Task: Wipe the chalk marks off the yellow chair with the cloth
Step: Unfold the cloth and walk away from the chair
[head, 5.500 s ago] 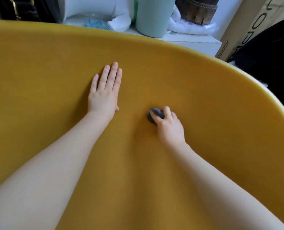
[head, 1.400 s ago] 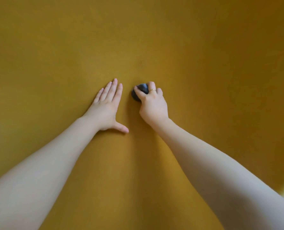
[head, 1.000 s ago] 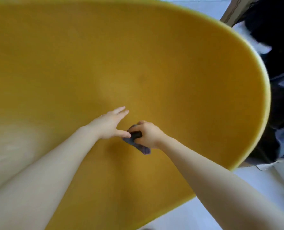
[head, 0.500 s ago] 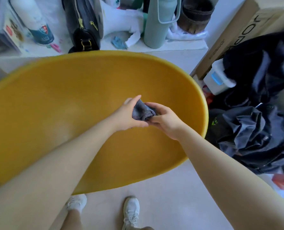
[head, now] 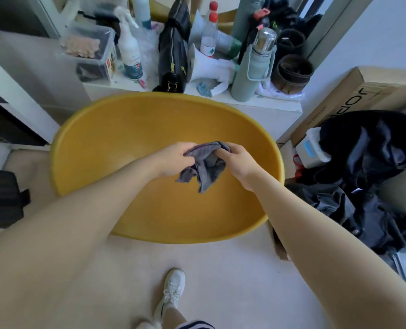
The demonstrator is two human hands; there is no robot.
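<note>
Cloth [head: 207, 163] between left hand [head: 173, 160] and right hand [head: 241, 161]

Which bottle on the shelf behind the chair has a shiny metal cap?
The tall sage-green flask at the right; the two clear bottles have red caps.

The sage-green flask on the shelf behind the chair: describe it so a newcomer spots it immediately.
Start at the yellow chair and look past its far rim to the white shelf. At the shelf's right stands the sage-green flask, upright, beside a white megaphone. Only it has a shiny silver cap and a loop handle.
</note>
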